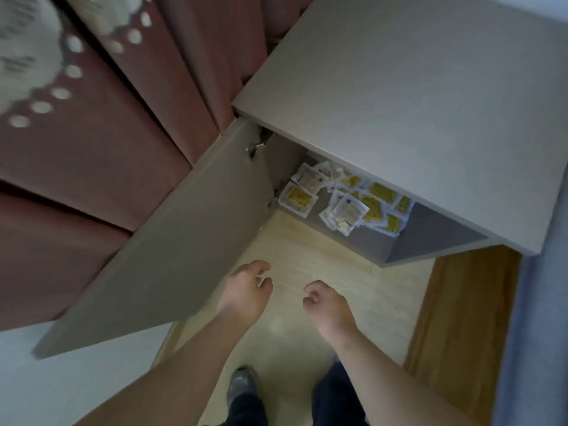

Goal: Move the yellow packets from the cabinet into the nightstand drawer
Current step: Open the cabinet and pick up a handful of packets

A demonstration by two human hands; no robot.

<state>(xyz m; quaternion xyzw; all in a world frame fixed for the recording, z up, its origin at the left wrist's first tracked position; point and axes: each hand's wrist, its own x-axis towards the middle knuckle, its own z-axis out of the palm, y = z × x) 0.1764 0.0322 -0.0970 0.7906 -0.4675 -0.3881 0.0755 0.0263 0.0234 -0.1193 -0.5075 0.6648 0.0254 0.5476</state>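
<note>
Two hands are hovering outstretched: left hand [246,292], right hand [329,305], fingers loosely curled, empty; yellow packets [373,199] lying beyond fingertips.

No text can be read.

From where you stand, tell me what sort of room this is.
Probably a bedroom: dark red padded wall panels like a headboard, and a low grey cabinet with its door open, holding yellow packets.
</note>
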